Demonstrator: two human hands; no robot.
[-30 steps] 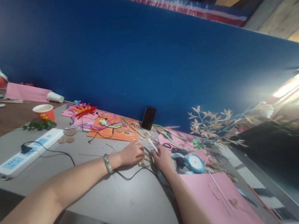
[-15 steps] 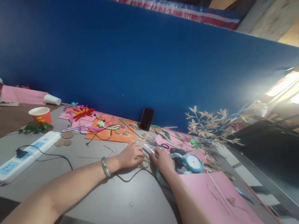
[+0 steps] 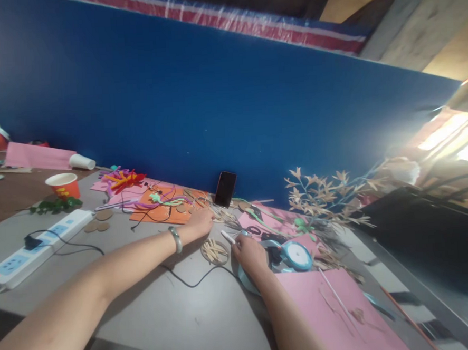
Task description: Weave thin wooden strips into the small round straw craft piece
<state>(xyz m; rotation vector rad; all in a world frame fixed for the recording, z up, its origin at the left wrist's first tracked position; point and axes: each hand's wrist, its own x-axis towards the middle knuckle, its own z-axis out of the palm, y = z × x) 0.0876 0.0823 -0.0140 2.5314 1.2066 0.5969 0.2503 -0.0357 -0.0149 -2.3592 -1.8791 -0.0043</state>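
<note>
My left hand (image 3: 200,222), below a jade-like bangle (image 3: 176,240), reaches over the front edge of the orange sheet (image 3: 141,214) beside some dried stalks (image 3: 225,215). Its fingers are too small and blurred to show whether they grip anything. My right hand (image 3: 250,254) is closed around a white pen-shaped tool (image 3: 227,236) whose tip points up and left. Between the hands, a round piece (image 3: 215,251) with short pale sticks across it lies on the grey table. A black cord (image 3: 193,285) runs under it towards my right forearm.
A phone (image 3: 225,189) leans against the blue partition (image 3: 197,92). To the right are a light-blue ribbon roll (image 3: 297,256), a pink sheet (image 3: 305,308) and a dried-leaf branch (image 3: 314,196). A power strip (image 3: 40,250) and a red paper cup (image 3: 63,186) stand left.
My left hand has moved up and away from the round piece, which now shows in full. My right hand still holds the white tool, and the view has shifted slightly.
</note>
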